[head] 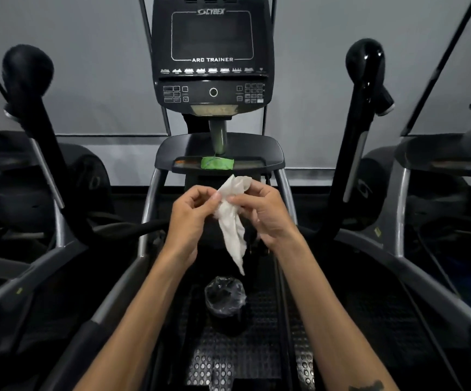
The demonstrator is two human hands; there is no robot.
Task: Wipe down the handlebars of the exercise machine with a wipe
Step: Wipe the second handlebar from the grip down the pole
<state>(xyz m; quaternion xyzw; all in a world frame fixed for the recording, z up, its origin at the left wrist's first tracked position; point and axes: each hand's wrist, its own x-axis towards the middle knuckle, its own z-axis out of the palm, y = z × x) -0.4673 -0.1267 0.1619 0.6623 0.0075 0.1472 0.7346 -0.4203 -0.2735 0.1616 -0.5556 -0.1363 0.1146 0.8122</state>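
A crumpled white wipe (232,224) hangs between both hands in the middle of the view, its tail pointing down. My left hand (192,213) pinches its left edge with thumb and fingers. My right hand (259,210) pinches its top right part. The black left handlebar (35,108) rises at the left with a rounded knob on top. On the right stands the glossy black right handlebar (361,108). Neither hand touches a handlebar.
The black console (213,52) stands straight ahead, with a tray (256,150) below it that holds a green packet (217,162). A small bin lined with a black bag (225,297) stands on the footplate (223,359) below my hands. Other machines flank both sides.
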